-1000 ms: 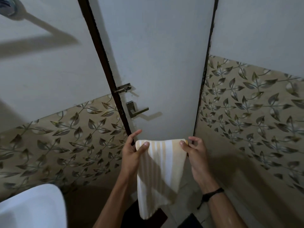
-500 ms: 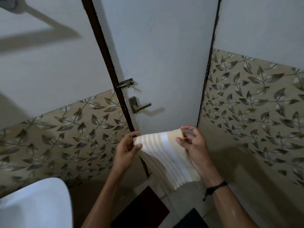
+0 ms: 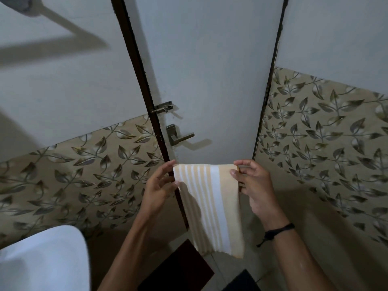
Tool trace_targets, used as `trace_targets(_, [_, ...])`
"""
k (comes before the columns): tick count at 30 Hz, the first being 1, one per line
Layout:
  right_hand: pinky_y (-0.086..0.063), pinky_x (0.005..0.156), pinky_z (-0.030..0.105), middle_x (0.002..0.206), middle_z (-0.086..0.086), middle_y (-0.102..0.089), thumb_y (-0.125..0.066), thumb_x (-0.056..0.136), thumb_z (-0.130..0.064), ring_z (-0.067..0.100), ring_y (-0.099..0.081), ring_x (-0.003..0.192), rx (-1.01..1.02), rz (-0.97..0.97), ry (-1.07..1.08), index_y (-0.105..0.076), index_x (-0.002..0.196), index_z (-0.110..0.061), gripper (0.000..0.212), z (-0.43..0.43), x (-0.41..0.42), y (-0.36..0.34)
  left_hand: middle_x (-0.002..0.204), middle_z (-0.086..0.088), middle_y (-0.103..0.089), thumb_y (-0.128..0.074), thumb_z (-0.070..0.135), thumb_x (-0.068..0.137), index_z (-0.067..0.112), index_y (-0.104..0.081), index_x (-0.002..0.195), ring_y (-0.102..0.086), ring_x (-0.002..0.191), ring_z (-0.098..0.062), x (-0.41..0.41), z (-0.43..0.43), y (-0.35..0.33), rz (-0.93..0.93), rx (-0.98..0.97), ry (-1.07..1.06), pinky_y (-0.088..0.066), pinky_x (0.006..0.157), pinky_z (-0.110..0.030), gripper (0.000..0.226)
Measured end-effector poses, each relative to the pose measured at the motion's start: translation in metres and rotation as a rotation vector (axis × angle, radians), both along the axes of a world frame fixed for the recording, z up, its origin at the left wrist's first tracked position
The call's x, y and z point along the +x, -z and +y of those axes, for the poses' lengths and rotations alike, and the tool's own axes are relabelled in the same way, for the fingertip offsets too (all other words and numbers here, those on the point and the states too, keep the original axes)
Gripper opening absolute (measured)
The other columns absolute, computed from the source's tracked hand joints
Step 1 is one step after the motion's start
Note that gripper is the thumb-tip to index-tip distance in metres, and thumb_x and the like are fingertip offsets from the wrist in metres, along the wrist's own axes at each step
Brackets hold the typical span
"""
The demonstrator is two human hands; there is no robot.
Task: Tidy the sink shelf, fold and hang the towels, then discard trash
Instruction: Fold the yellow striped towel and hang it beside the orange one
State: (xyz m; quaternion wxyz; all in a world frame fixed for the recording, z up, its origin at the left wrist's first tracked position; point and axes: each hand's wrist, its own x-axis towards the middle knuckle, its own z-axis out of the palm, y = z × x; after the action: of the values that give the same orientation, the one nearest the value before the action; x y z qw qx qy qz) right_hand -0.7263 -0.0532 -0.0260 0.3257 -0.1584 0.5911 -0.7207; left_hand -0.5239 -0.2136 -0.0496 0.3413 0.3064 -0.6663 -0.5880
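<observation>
A small yellow towel with white stripes (image 3: 212, 204) hangs in front of me, folded and held by its top edge. My left hand (image 3: 159, 185) pinches the top left corner. My right hand (image 3: 252, 183) pinches the top right corner, and a black band sits on that wrist. The towel's lower edge dangles free above the floor, just in front of the door.
A pale closed door (image 3: 205, 80) with a lever handle (image 3: 178, 136) and a slide bolt (image 3: 162, 107) stands straight ahead. Leaf-patterned tiled walls flank it. A white sink (image 3: 46, 261) is at the lower left. A dark mat (image 3: 178, 271) lies on the floor.
The towel swung away from me half a second ago and now hangs straight down again. Both hands keep their hold on its top corners.
</observation>
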Motion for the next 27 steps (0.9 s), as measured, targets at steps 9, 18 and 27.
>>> trace_targets(9, [-0.057,0.081,0.033,0.090,0.009,-0.080,-0.076,0.075,0.015,0.025,-0.075,0.089,0.134,0.176,-0.200,-0.070,0.115,-0.019,0.052,0.005,-0.012,-0.018,0.119,-0.002,-0.074,-0.061,-0.012,0.093,0.020,-0.068,0.126,-0.070,0.109,-0.020,-0.007,0.001,-0.010,0.075,-0.030,-0.087,-0.057,0.096,-0.042,0.046])
trace_targets(18, [-0.053,0.062,0.023,0.087,0.004,-0.076,-0.082,0.079,-0.003,0.020,-0.075,0.075,0.172,0.389,-0.007,-0.073,0.093,-0.025,0.028,-0.007,-0.002,-0.008,0.102,-0.004,-0.078,-0.067,-0.001,0.093,0.010,-0.073,0.115,-0.071,0.093,-0.014,-0.010,-0.006,-0.033,-0.024,0.105,-0.046,-0.057,0.085,-0.029,0.025])
trace_targets(27, [-0.057,0.075,0.028,0.093,0.008,-0.080,-0.076,0.077,0.012,0.018,-0.077,0.086,0.123,0.116,-0.230,-0.070,0.115,-0.017,0.048,-0.002,-0.013,-0.012,0.096,-0.020,-0.077,-0.077,-0.010,0.080,0.006,-0.074,0.106,-0.074,0.081,-0.021,-0.003,-0.008,-0.038,-0.116,0.015,-0.054,-0.060,0.071,-0.027,0.030])
